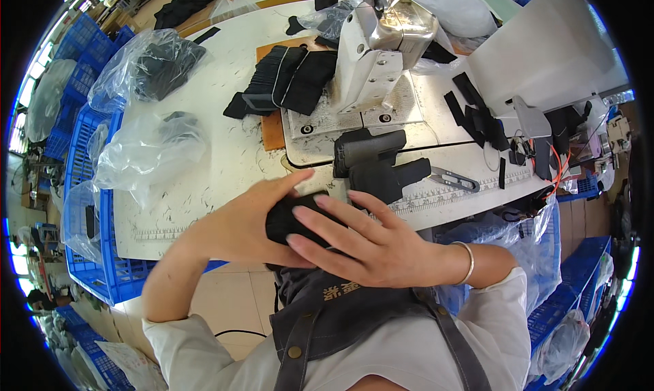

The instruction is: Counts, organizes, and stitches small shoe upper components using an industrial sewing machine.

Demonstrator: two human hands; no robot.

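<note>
Just in front of the table edge, my left hand (235, 217) is closed around a compact bundle of black fabric pieces (278, 221). My right hand (371, 248), with a bangle at its wrist, lies over the bundle from the right. Its fingers are slightly apart and bent across the top; its thumb is hidden. Beyond the hands, two flat black fabric pieces (379, 178) lie overlapped on the table. Farther back, a stack of black pieces bound with a pale cord (276, 77) leans beside the sewing machine (375, 67).
Small scissors-like thread snips (455, 180) lie by a ruler strip (436, 199) along the table edge. Black strips (477, 115) are scattered at right. Plastic bags (153, 149) occupy the left, next to a blue crate (109, 255). A large grey-white panel (545, 47) stands at back right.
</note>
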